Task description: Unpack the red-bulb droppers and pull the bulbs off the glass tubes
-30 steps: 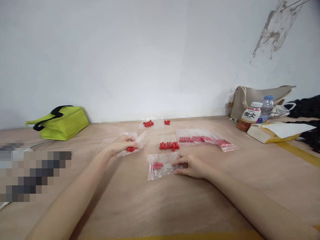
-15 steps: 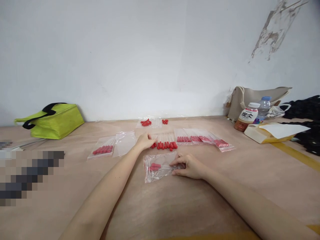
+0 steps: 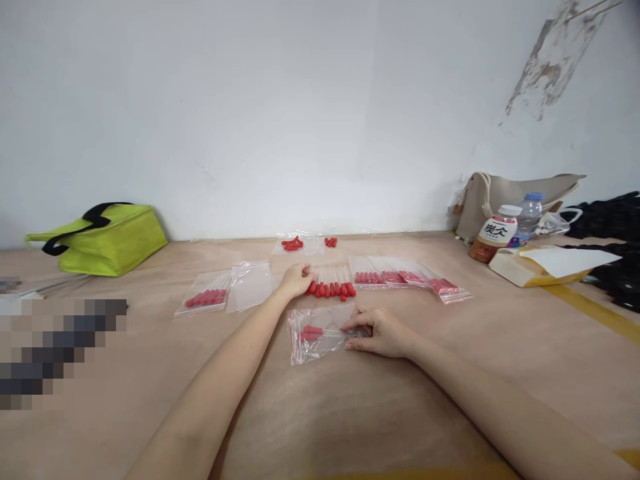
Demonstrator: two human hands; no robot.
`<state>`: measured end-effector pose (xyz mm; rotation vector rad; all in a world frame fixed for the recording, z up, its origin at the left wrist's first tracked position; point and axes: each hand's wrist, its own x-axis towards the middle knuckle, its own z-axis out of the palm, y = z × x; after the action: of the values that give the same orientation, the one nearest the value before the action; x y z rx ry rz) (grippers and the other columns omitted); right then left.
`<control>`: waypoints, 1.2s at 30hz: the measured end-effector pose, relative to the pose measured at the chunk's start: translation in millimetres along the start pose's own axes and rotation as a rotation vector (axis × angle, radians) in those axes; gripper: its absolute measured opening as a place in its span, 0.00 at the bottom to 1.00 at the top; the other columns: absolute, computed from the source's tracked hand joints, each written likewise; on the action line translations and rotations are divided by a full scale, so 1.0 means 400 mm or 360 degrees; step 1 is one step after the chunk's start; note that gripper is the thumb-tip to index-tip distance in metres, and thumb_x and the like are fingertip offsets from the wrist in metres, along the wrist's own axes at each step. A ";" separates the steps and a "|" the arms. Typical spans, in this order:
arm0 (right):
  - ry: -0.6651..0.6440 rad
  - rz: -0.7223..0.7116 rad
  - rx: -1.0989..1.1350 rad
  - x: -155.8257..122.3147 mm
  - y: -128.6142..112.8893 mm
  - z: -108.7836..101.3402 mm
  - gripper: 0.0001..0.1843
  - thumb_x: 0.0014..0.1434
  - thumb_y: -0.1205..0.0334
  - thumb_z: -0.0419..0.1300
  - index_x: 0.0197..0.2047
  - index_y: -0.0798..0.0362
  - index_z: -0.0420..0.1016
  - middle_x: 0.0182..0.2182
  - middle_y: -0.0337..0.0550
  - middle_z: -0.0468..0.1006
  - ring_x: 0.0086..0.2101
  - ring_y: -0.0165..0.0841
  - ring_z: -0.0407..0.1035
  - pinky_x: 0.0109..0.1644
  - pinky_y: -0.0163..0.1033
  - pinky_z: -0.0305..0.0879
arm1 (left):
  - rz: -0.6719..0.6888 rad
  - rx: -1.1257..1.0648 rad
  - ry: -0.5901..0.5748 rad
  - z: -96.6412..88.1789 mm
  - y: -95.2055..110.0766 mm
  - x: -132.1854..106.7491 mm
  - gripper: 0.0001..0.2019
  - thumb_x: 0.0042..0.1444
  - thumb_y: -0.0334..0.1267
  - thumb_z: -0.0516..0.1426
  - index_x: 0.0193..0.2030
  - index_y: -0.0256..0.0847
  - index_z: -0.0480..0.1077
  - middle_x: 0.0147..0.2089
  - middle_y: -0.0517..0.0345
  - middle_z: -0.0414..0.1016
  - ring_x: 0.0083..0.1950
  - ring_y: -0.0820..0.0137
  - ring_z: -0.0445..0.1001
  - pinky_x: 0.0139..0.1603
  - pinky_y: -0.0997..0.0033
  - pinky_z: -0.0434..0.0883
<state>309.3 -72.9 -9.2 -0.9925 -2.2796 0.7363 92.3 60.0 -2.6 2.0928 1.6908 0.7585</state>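
Observation:
A row of glass droppers (image 3: 334, 280) with red rubber bulbs lies on the table, bulbs toward me. At the row's left end, my left hand (image 3: 299, 280) has its fingers closed on the thin tube of a dropper; the fingertips partly hide it. Closer to me is a clear zip bag (image 3: 327, 343) with two droppers (image 3: 311, 332) inside, their bulbs by its zip edge on the left. My right hand (image 3: 377, 332) grips the bag's right end between thumb and fingers.
Filled dropper bags (image 3: 395, 275) overlap on the right; another filled bag (image 3: 205, 295) and flat clear bags (image 3: 250, 287) lie left. Loose red bulbs (image 3: 293, 244) sit near the wall. A green bag (image 3: 115, 243) stands far left, a drink bottle (image 3: 496, 233) and open box (image 3: 530, 267) right.
My left hand has shifted slightly right and away from me along the droppers, its fingers moving from the bulbs toward the tubes. My right hand and the bag stay put.

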 end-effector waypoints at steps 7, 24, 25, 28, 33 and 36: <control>0.0010 -0.0013 -0.0010 -0.001 0.001 0.000 0.18 0.48 0.51 0.63 0.42 0.51 0.76 0.29 0.38 0.67 0.25 0.24 0.58 0.28 0.30 0.55 | 0.0107 -0.0093 0.0180 0.004 0.002 -0.014 0.14 0.56 0.40 0.51 0.45 0.33 0.68 0.44 0.48 0.70 0.39 0.70 0.72 0.44 0.70 0.68; 0.0002 0.0004 -0.0034 0.002 -0.004 -0.002 0.20 0.48 0.51 0.63 0.43 0.51 0.76 0.29 0.38 0.68 0.26 0.24 0.60 0.29 0.31 0.56 | 0.0547 -0.0275 0.0014 -0.112 -0.018 -0.360 0.08 0.52 0.40 0.56 0.35 0.44 0.75 0.36 0.57 0.75 0.39 0.68 0.72 0.41 0.69 0.70; 0.0005 0.0001 -0.0037 0.001 -0.004 -0.001 0.20 0.48 0.51 0.63 0.43 0.51 0.76 0.29 0.38 0.68 0.26 0.24 0.60 0.29 0.31 0.57 | 0.0576 -0.0274 -0.0051 -0.108 -0.013 -0.356 0.09 0.52 0.41 0.56 0.39 0.45 0.75 0.39 0.56 0.76 0.42 0.67 0.72 0.44 0.68 0.69; 0.0004 -0.0018 -0.0051 0.002 -0.006 -0.001 0.19 0.49 0.51 0.62 0.43 0.51 0.76 0.30 0.40 0.69 0.27 0.25 0.61 0.31 0.31 0.57 | 0.0684 -0.0198 -0.0223 -0.101 0.002 -0.348 0.16 0.51 0.43 0.57 0.48 0.46 0.71 0.49 0.54 0.72 0.52 0.64 0.67 0.52 0.63 0.65; -0.0006 -0.0046 -0.0025 0.004 -0.006 -0.001 0.17 0.49 0.51 0.62 0.42 0.48 0.77 0.32 0.41 0.72 0.30 0.27 0.65 0.33 0.32 0.60 | 0.0685 -0.0128 -0.0385 -0.105 0.026 -0.345 0.10 0.53 0.41 0.55 0.42 0.44 0.71 0.40 0.56 0.73 0.41 0.68 0.69 0.41 0.70 0.66; -0.0010 -0.0047 -0.0013 0.004 -0.005 -0.001 0.17 0.49 0.51 0.62 0.41 0.48 0.77 0.32 0.41 0.72 0.30 0.27 0.65 0.33 0.32 0.60 | 0.0554 -0.0237 -0.0436 -0.106 0.030 -0.351 0.06 0.54 0.38 0.53 0.37 0.42 0.67 0.32 0.62 0.69 0.31 0.73 0.66 0.32 0.75 0.64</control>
<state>307.7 -72.7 -7.1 -0.9592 -2.2993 0.7192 55.7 -81.7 11.8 2.2892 1.1105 0.6340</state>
